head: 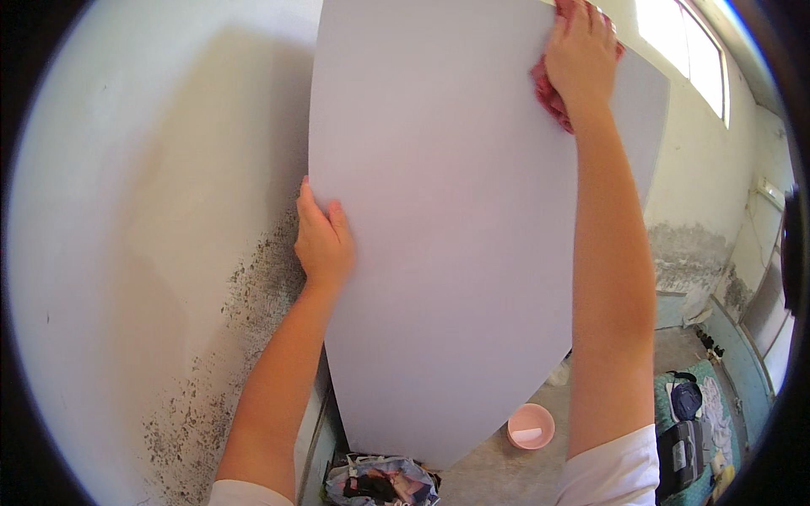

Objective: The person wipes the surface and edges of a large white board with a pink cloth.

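A tall, smooth, pale grey panel (443, 221), like the side of a cabinet, stands before me. At its left edge rests my left hand (324, 243), the fingers around the edge and the thumb on the face. High at the panel's right edge, my right hand (582, 60) presses a crumpled dark red cloth (552, 95) on the surface. The cloth shows below and beside the palm; the part under the hand is hidden.
Left is a white wall (177, 190) with dark mould-like spots. On the floor stand a pink basin (530, 408) holding a white object and a filled bag (383, 484). A black case (680, 458) and a dark blue bag (686, 400) lie on a green surface at lower right.
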`<control>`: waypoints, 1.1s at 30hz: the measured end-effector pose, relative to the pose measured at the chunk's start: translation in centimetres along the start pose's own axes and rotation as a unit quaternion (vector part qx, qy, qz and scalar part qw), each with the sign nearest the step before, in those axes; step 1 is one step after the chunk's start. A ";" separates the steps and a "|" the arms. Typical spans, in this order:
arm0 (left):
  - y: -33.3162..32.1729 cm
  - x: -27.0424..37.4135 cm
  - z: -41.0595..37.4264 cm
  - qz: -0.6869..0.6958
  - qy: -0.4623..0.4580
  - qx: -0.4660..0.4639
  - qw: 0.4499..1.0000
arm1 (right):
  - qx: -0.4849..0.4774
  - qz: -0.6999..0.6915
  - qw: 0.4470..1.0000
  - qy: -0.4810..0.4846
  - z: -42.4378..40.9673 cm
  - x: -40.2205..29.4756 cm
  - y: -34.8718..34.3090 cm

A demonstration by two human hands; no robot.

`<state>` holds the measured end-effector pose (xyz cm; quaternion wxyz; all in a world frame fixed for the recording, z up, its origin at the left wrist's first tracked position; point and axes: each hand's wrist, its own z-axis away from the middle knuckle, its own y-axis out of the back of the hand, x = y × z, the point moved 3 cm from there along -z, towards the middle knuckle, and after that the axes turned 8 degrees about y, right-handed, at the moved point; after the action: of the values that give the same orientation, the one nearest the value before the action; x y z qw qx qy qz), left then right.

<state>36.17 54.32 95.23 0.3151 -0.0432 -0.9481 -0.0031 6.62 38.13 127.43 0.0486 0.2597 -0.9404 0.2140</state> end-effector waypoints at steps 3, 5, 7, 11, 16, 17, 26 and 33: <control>0.0 0.1 0.0 0.013 0.010 -0.013 1.000 | -0.016 -0.059 0.998 0.010 -1.8 -7.6 0.9; 0.3 -0.6 -0.2 0.009 0.012 -0.017 1.000 | -0.057 -0.118 0.991 0.010 -3.0 -13.1 1.5; 0.2 -0.7 -0.2 0.004 0.004 -0.016 1.000 | -0.031 -0.118 0.992 0.034 -3.4 -17.9 0.4; 0.0 -0.5 -0.3 0.002 -0.024 -0.005 1.000 | 0.045 -0.160 0.985 0.053 -4.1 -26.7 -0.4; 0.1 -0.1 0.2 0.004 -0.017 -0.023 1.000 | -0.004 -0.177 0.975 0.138 -2.8 -31.8 -1.3; 0.0 0.1 0.2 0.008 -0.025 -0.018 1.000 | 0.003 -0.198 0.968 0.153 -2.8 -31.6 -1.4; -0.2 0.2 0.1 -0.016 -0.001 0.002 1.000 | 0.008 -0.351 0.914 0.205 -0.7 -21.5 0.7; -0.2 -0.4 0.3 -0.039 -0.005 0.023 0.999 | -0.006 -0.238 0.961 0.141 1.2 -3.4 3.5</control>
<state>36.28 54.06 94.74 0.3108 0.0006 -0.9505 0.0065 7.81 41.94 124.31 0.2318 0.4429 -0.8363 0.2250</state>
